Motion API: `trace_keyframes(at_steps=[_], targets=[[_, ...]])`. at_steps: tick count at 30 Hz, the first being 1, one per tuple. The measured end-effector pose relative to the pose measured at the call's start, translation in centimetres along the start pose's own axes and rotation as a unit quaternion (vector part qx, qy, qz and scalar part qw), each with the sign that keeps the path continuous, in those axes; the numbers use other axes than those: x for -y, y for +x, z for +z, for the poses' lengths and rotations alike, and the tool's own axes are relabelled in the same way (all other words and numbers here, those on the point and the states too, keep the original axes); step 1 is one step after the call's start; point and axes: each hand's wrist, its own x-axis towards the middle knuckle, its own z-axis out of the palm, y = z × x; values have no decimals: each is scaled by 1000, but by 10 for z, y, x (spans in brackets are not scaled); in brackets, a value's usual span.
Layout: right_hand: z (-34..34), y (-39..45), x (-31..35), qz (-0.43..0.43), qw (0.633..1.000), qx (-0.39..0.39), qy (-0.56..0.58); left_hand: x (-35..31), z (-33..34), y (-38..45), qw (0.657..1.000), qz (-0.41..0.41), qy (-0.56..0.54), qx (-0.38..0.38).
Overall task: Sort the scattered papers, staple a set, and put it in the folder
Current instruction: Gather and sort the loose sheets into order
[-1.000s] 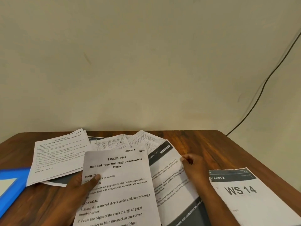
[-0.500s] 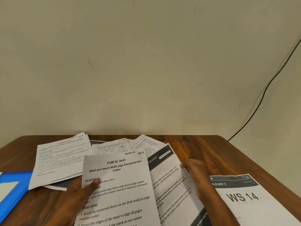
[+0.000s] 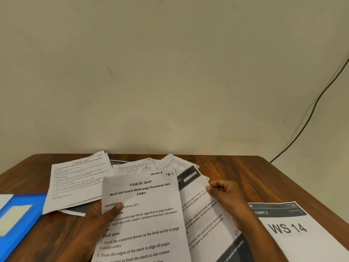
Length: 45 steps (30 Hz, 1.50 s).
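Change: the task sheet [image 3: 141, 214] shows more of its lower lines than half a second ago and sits a little lower in view; the right hand [image 3: 229, 199] has curled tighter on the banded sheet [image 3: 205, 210], whose top corner has lifted.
Left hand [image 3: 98, 222]: grips the task sheet's left edge, thumb lying on the print near "PROJECT", fingers hidden under the paper.
Right hand: just right of the task sheet, fingers curled, pinching the banded sheet's right edge near its top corner.
Task sheet: headed "TASK ID: 3649", held up and tilted, overlapping the banded sheet's left side.
Other papers: a second typed sheet [image 3: 77, 182] lies up-left of the task sheet; handwritten pages [image 3: 151, 165] fan out behind its top edge; the "WS 14" sheet [image 3: 294, 229] lies well right of it, partly under the right forearm.
Folder [image 3: 20, 218]: blue, far left of the task sheet, cut off by the frame edge.
Stapler: not seen.
Desk [image 3: 236, 169]: wooden; its back edge meets the wall just behind the handwritten pages, and its rounded right corner lies up-right of the task sheet.
Open room: bare wood between the task sheet and the folder, and beyond the right hand toward the right corner.
Cable [image 3: 309, 110]: dark, runs down the wall past that corner.
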Motion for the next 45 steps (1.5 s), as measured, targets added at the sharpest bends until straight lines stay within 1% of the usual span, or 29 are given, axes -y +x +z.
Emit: trace_keyframes(at_steps=[3, 9, 14, 24, 28, 31, 33, 38, 40, 43, 45], targets=[[7, -2, 3, 3, 999, -31, 43, -1, 0, 0, 1000, -3, -17, 14], [30, 2, 0, 50, 985, -28, 163, 1, 0, 3, 999, -6, -39, 20], [51, 2, -4, 73, 979, -23, 188, 1, 0, 2, 998, -8, -61, 19], [82, -9, -7, 82, 979, -1, 186, -3, 3, -4, 998, 6, -70, 9], [93, -17, -3, 84, 979, 25, 186, -4, 4, -8, 997, 14, -73, 6], [96, -20, -6, 69, 981, 38, 177, -5, 5, -10, 997, 24, -67, 4], [99, -22, -6, 59, 981, 34, 179, -5, 5, -10, 998, 32, -53, -5], [107, -22, -9, 45, 980, -18, 192, -2, 5, -7, 998, 47, -16, -37], [108, -22, -10, 27, 986, -23, 161, 1, 4, -6, 998, 49, -18, -36], [109, -22, -15, -2, 998, 10, 54, 5, 3, -4, 998, 59, -22, -23], [113, -21, -21, -11, 999, 22, 20, 8, 3, -2, 997, 74, -23, -11]])
